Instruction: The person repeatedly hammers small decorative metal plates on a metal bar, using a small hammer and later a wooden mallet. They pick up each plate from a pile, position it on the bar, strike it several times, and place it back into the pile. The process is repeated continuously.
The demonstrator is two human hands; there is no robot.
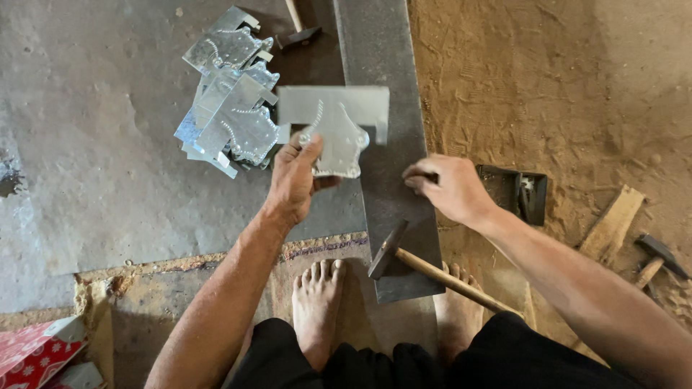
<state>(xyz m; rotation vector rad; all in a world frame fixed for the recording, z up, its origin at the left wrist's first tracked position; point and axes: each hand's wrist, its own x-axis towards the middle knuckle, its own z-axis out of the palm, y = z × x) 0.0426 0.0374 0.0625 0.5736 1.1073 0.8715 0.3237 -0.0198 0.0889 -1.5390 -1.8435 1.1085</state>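
Two hands | left hand (294,176) fingers grip stamped metal sheet (333,126) (shiny) | right hand (448,189) fingers curled, pinching something small over steel bar (386,130) | hammer (425,268) rests on bar

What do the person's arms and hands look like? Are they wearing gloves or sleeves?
No gloves and no sleeves. Both arms are bare all the way up to where the picture ends. The left hand and the right hand are bare too, with no rings, watch or bands that I can see. The arms look lean. The feet are bare as well.
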